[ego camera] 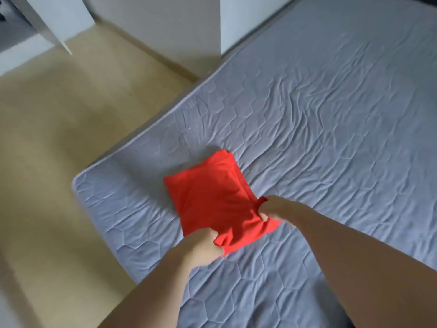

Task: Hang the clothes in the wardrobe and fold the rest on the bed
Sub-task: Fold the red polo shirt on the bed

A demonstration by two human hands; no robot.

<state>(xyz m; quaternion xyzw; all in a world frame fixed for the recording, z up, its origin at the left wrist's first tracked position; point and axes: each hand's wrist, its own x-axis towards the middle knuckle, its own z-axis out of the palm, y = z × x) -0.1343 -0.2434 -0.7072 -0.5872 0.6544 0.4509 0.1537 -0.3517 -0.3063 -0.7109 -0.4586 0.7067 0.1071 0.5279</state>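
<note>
A red garment [208, 197], folded into a compact rectangle, lies on the bed [331, 114] near its corner, stretching away from both hands. The left hand [203, 247] has its fingers curled into the near left corner of the cloth, bunching it. The right hand [272, 209] pinches the near right corner, where a small flap of red sticks out past the fingers.

The cloth looks light, soft and limp, a thin knit by the way it puckers under each grip. It will sag and unfold if lifted by one point, so the two near corners, or a flat palm slid under the whole stack, seem the sound places to hold it. It should not slip much on the quilted grey cover, which may drag and rumple with it.

No label, brand or writing can be seen on the garment or the bedding.

Beyond the hands stand white wardrobe panels [241, 22] on a pale wooden floor [59, 150].
</note>
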